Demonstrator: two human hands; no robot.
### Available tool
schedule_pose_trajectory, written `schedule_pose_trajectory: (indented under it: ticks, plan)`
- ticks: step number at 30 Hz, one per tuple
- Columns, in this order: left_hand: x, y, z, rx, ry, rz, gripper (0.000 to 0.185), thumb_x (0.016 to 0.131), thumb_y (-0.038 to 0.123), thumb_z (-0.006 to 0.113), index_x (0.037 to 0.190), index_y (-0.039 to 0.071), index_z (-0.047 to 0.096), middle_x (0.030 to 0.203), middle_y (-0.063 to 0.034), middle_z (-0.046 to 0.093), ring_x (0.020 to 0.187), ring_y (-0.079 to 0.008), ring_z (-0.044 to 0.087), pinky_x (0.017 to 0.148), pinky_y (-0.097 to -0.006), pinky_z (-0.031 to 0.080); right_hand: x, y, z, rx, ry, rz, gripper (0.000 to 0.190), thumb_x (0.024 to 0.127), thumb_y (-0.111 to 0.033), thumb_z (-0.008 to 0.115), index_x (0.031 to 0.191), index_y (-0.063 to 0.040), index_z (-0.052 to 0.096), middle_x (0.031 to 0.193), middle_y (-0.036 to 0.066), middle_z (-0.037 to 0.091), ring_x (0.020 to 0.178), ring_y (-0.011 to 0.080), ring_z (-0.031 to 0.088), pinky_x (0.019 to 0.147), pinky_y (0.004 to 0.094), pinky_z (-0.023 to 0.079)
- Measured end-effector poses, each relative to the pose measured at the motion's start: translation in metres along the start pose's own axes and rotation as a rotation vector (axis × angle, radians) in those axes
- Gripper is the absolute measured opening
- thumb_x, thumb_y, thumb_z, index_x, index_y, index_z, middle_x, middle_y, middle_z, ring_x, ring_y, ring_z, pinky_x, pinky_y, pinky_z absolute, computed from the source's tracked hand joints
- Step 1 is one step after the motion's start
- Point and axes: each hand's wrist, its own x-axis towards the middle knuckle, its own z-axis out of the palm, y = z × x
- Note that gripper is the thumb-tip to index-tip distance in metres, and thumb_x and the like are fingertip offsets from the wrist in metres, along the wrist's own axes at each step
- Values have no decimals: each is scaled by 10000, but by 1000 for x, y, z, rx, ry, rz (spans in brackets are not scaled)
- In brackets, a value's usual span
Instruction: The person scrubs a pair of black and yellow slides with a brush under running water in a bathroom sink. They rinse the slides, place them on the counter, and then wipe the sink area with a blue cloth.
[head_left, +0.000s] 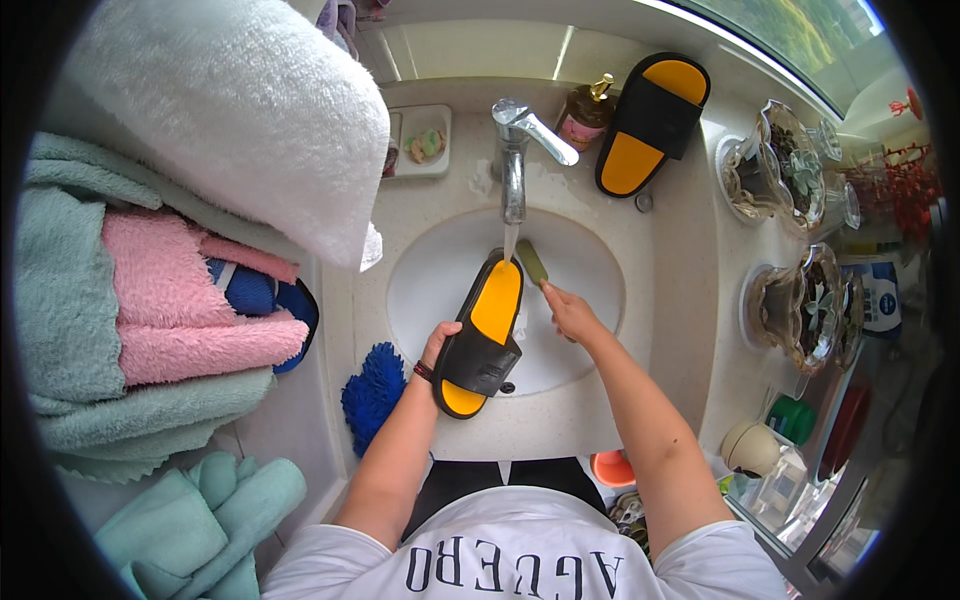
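Observation:
My left hand (438, 343) grips a black slide sandal (480, 358) with a yellow insole by its left edge, tilted over the white oval sink basin (420, 277). Water (511, 241) runs from the chrome faucet (513, 180) onto the heel end of the insole. In my right hand (574, 311) is an olive-green brush or scrubber (532, 262), just right of the sandal; its working side is hidden. A matching slide sandal (652, 124) leans at the back right of the counter beside a brown pump bottle (585, 116).
A blue chenille cloth or mitt (373, 397) lies left of the basin. A soap dish (427, 146) stands behind. Towels, including a white towel (240, 112) and pink towel (172, 300), hang at the left. Glass planters (799, 307) with succulents line the right ledge.

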Motion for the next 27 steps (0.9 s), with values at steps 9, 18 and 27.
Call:
schedule_pose_trajectory:
  ticks: [9,18,27]
  plan:
    - [27,54,25,255,-144,-28,534,830,208,553,1315,-8,487,1213,-153,612,1071,-274,614,997,-370,442,22,-111,-29,951,-159,95,460,875,-311,679,1226,-67,513,1131,61,604,1011,177,589,854,331,482]
    - [81,71,64,1477,339,427,498,912,448,560,1140,8,603,996,-103,673,899,-197,631,819,-311,484,37,-123,-16,415,151,-128,254,903,-238,625,1027,-22,577,798,-1,587,733,64,517,632,239,441]
    - [121,69,64,2087,613,255,562,940,540,375,949,80,697,958,-187,672,926,-392,619,830,-452,485,17,-80,-10,599,72,174,332,932,-296,597,1156,-64,521,1000,60,629,845,162,630,644,312,543]
